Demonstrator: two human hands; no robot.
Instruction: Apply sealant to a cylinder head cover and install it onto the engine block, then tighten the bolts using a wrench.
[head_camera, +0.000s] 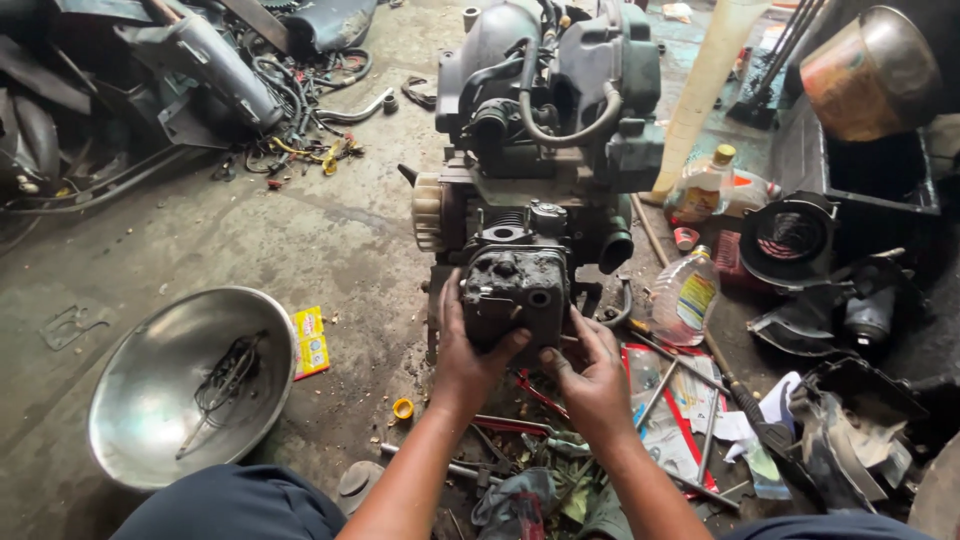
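Stained concrete workshop floor: left hand (468, 352) and right hand (592, 372) clasp grimy grey metal cylinder head (514, 292) from both sides, steadying it against dark scooter engine (545, 110).

The concrete floor (250, 240) is grey, stained and oily. A large steel bowl (150, 400) rests on it at left, with a yellow packet (311, 341) just beside the rim. A yellow cap (403, 408) lies near the centre. The engine (545, 140) stands on the floor. Two clear plastic bottles (688, 295) lie at right, near loose tools (660, 395) and papers.
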